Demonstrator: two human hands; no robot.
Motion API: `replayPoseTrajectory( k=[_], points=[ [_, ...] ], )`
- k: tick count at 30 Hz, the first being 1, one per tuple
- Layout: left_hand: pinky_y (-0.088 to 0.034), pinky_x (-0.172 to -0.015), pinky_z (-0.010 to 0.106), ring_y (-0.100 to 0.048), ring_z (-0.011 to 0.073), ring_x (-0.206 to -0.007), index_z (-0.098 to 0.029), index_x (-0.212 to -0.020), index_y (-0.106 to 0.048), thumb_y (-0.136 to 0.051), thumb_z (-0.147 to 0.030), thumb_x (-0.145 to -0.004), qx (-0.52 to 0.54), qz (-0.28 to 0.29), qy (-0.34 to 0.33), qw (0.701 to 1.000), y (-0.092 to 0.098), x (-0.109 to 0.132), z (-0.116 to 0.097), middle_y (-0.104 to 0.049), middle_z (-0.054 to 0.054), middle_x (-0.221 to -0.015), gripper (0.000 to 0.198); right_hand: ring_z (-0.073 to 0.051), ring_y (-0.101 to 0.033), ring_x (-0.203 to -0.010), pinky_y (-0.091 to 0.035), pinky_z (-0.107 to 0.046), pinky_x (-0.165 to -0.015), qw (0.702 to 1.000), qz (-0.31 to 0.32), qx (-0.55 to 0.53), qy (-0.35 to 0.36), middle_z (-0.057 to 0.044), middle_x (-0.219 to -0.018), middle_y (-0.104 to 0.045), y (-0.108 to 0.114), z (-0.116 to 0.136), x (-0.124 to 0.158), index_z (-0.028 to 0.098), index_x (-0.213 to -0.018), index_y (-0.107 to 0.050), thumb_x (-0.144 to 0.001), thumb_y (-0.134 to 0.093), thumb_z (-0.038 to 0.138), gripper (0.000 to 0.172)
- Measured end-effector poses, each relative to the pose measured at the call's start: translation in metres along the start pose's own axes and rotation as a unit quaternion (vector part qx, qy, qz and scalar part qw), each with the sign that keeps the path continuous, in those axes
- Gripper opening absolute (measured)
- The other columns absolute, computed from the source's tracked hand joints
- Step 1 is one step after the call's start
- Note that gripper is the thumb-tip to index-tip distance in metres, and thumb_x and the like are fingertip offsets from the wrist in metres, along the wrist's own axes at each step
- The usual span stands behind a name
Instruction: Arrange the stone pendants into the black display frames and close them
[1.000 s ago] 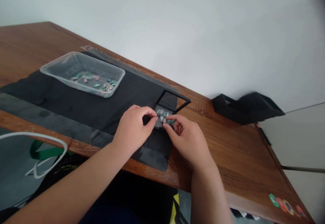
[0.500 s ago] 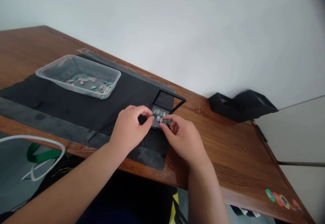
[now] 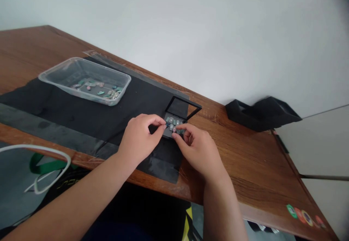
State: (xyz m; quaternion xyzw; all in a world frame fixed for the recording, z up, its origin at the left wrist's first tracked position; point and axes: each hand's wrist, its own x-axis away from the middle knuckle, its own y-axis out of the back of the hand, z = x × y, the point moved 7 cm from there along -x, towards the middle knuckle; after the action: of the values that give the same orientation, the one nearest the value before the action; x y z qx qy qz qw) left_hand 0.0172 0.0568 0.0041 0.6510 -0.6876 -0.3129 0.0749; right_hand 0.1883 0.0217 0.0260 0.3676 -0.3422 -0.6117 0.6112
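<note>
A small black case point(image 3: 168, 133) lies on the black mat, its framed see-through lid point(image 3: 186, 107) raised. Several small green, white and pale decorated pieces point(image 3: 171, 119) sit in rows inside it. At the case's left side, my left hand point(image 3: 143, 131) pinches a small dark blue-green piece point(image 3: 167, 124) between thumb and forefinger. My right hand point(image 3: 196, 142) reaches over the right side of the case, thumb and forefinger closed around a tiny pink piece point(image 3: 174, 129). Its other fingers are curled, hiding part of the case.
A clear plastic tub point(image 3: 84, 77) with several similar small pieces stands on the black mat point(image 3: 114, 115) at the left. Black bins point(image 3: 259, 113) rest against the wall at the right. Round stickers point(image 3: 300, 214) mark the table's near right edge. A white cable point(image 3: 40, 147) loops at lower left.
The blue-green piece in my left fingertips shows more plainly now. Both hands stay at the case with almost no movement; the whole view has shifted slightly.
</note>
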Motion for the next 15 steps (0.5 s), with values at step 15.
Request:
replayPoseTrajectory(
  k=[15],
  points=[
    [-0.050, -0.088, 0.046, -0.061, 0.0292, -0.098, -0.022, -0.095, -0.075, -0.069, -0.034, -0.087, -0.110, 0.021, -0.047, 0.993, -0.0051, 0.0031, -0.0096, -0.072, 0.007, -0.098, 0.017, -0.014, -0.053, -0.058, -0.032, -0.026, -0.054, 1.000, -0.004, -0.012, -0.011, 0.004, -0.062, -0.058, 0.0029, -0.0042, 0.0008, 0.027, -0.102, -0.073, -0.091, -0.064, 0.038, 0.018]
  ],
)
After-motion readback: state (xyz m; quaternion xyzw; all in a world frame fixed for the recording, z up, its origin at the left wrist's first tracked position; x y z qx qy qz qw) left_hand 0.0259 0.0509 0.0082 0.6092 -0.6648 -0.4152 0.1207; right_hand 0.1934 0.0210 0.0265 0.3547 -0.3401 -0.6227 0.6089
